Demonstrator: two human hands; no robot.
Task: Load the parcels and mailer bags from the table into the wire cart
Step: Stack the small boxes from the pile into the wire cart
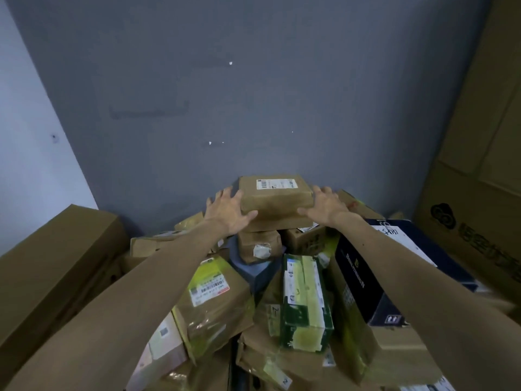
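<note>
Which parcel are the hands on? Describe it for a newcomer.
Look to the grey back wall; a heap of parcels rises against its foot. The flat brown parcel crowns that heap, between the left hand and right hand. Only it lies topmost, white label facing up.
</note>
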